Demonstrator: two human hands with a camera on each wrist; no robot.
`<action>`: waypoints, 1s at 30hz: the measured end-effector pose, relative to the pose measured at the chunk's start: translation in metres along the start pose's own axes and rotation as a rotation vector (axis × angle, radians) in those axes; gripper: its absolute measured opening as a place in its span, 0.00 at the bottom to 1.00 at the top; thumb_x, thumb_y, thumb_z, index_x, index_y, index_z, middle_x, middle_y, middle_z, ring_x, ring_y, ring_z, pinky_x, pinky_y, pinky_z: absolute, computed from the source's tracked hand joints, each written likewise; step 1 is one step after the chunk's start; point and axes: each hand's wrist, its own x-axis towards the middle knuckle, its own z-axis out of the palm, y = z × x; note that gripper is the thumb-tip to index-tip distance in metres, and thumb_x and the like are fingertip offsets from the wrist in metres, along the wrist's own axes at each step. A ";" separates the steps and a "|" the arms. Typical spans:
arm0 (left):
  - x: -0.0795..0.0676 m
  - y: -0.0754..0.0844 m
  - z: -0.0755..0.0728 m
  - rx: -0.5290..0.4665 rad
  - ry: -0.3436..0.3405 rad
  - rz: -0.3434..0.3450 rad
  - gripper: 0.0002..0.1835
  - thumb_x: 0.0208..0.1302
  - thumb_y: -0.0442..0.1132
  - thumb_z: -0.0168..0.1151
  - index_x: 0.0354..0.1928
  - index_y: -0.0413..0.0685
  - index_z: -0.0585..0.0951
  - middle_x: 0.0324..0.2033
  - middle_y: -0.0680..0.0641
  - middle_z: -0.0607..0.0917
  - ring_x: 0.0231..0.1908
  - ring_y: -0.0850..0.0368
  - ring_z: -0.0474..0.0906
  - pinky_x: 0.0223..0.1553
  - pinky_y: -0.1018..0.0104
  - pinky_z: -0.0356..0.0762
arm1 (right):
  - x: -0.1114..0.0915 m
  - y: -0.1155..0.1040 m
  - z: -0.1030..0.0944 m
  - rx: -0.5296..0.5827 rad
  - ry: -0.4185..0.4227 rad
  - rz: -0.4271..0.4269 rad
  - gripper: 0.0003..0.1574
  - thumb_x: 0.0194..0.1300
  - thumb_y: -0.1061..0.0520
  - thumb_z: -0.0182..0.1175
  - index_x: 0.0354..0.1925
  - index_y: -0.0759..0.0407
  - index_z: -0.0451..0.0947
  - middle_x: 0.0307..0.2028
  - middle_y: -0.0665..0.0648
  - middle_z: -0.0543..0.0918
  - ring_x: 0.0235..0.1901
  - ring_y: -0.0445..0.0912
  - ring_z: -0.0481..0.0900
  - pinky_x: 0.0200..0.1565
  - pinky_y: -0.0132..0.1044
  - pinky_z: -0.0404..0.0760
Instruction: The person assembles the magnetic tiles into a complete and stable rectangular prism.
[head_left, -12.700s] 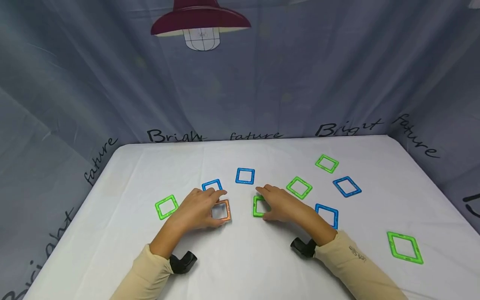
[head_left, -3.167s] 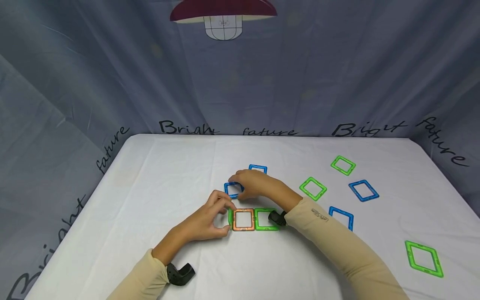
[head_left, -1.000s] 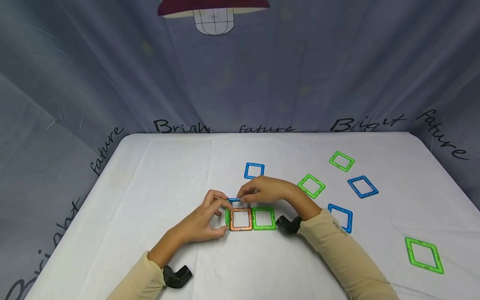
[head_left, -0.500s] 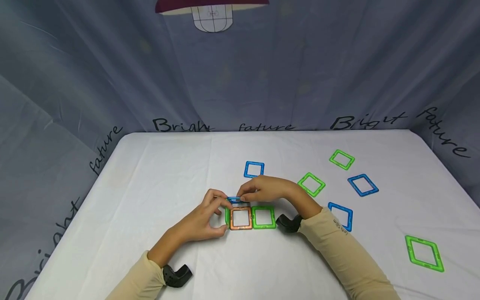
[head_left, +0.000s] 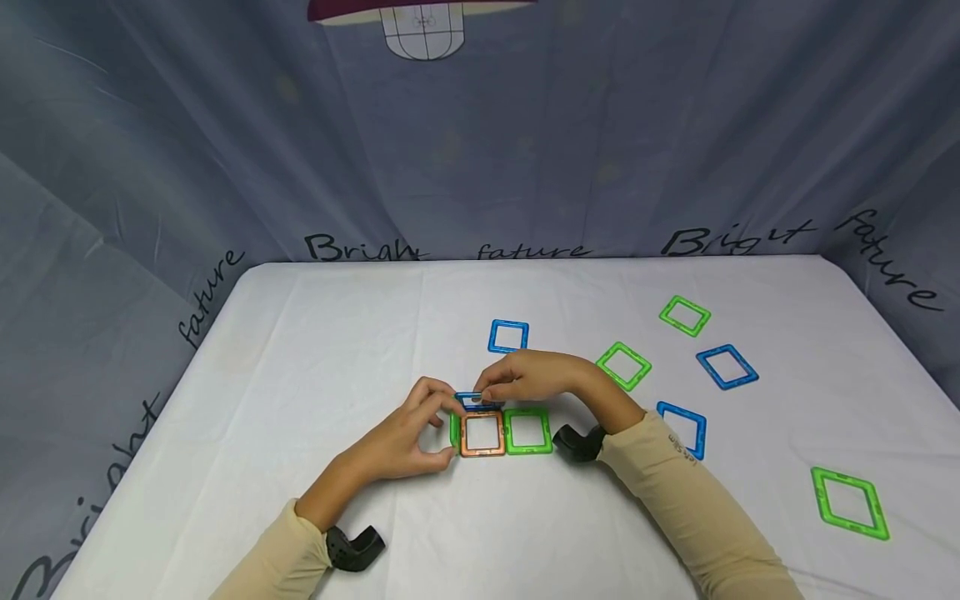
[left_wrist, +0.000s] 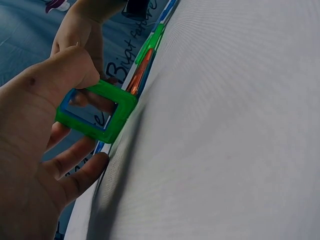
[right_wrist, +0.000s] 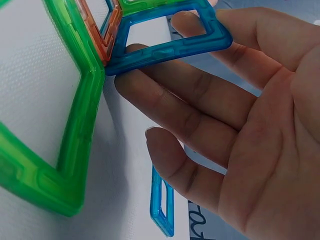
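Note:
An orange square magnetic tile and a green tile lie flat on the table, joined edge to edge. My left hand pinches a second green tile between thumb and fingers. That tile stands up along the orange tile's left edge. Beyond the orange tile, my right hand pinches a blue tile by thumb and fingers. The blue tile rises at a tilt from the orange tile's far edge, its left end close to the upright green tile. In the head view, fingers partly cover both raised tiles.
A blue tile lies behind the right hand. To the right lie green tiles, a blue tile, another blue tile partly under the right sleeve, and a green tile near the right.
The orange and flat green tiles, once apart, are now joined; the left green tile is raised beside them. My right hand brought the blue tile to the orange tile's far edge, where its tilt changed slightly.

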 end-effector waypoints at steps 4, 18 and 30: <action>-0.001 0.001 -0.001 -0.003 -0.012 -0.026 0.33 0.48 0.35 0.65 0.59 0.51 0.66 0.50 0.47 0.64 0.47 0.60 0.71 0.43 0.70 0.77 | 0.001 0.001 0.001 -0.007 0.002 0.017 0.16 0.68 0.53 0.49 0.49 0.55 0.78 0.40 0.52 0.82 0.35 0.39 0.70 0.39 0.31 0.71; -0.002 -0.001 -0.001 0.009 -0.017 -0.047 0.40 0.49 0.36 0.64 0.66 0.48 0.61 0.52 0.47 0.64 0.46 0.61 0.71 0.44 0.71 0.76 | 0.002 0.005 -0.002 -0.060 0.087 0.058 0.16 0.66 0.48 0.53 0.49 0.51 0.78 0.44 0.47 0.82 0.46 0.40 0.76 0.51 0.39 0.75; 0.000 0.000 -0.002 0.005 -0.031 -0.051 0.39 0.50 0.36 0.65 0.65 0.45 0.62 0.51 0.47 0.64 0.45 0.61 0.73 0.43 0.72 0.77 | 0.003 0.029 -0.010 -0.154 0.454 0.222 0.33 0.61 0.49 0.58 0.61 0.60 0.66 0.60 0.63 0.68 0.61 0.56 0.65 0.60 0.51 0.66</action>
